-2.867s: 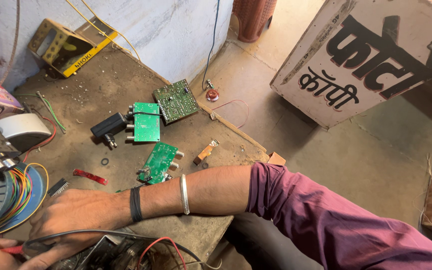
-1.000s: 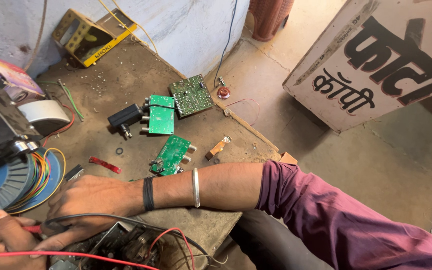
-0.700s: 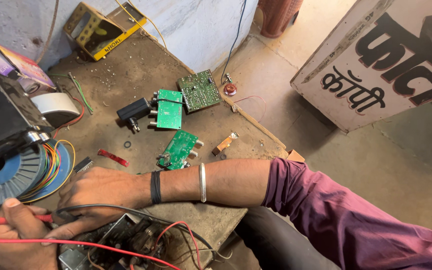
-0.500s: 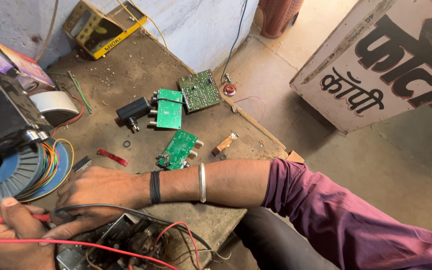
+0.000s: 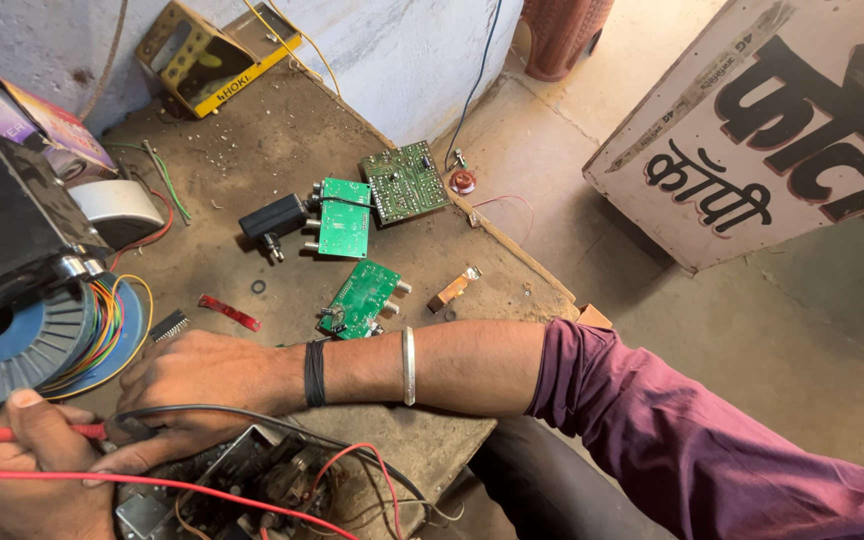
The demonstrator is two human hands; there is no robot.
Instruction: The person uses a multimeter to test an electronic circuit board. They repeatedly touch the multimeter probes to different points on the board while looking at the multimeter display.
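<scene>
Three green circuit boards lie on the dusty tabletop (image 5: 252, 150): a dark one (image 5: 405, 181) by the far edge, a bright one (image 5: 344, 217) just beside it, and a third (image 5: 362, 298) near the right forearm. The left hand (image 5: 27, 465) is closed around a red probe (image 5: 12, 434) at the lower left, and the right hand (image 5: 202, 385), fingers curled, pinches a black lead (image 5: 222, 412) over an opened metal device (image 5: 242, 490) at the near edge, with a red wire (image 5: 152, 484) crossing it. Behind stand a whitewashed wall (image 5: 402, 50), a concrete floor (image 5: 752, 330) and a leaning painted signboard (image 5: 782, 130).
</scene>
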